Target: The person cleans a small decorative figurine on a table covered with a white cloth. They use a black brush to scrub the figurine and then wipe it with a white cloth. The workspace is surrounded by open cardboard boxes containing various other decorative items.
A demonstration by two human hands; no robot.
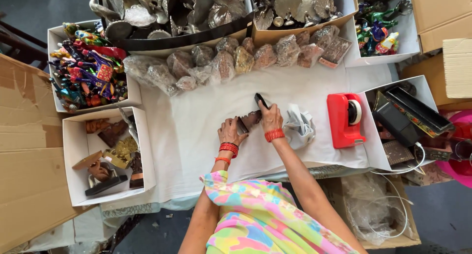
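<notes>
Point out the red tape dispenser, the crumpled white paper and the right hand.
red tape dispenser (pixel 341 120), head view, its red body.
crumpled white paper (pixel 298 127), head view, its middle.
right hand (pixel 270 117), head view, back of hand.

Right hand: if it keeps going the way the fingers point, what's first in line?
Probably the row of plastic-wrapped figurines at the far edge; only bare white cloth lies between. The right hand holds a dark object. Depth is unclear.

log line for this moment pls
left hand on dark brown piece | right hand holds black tool | white cloth
</notes>
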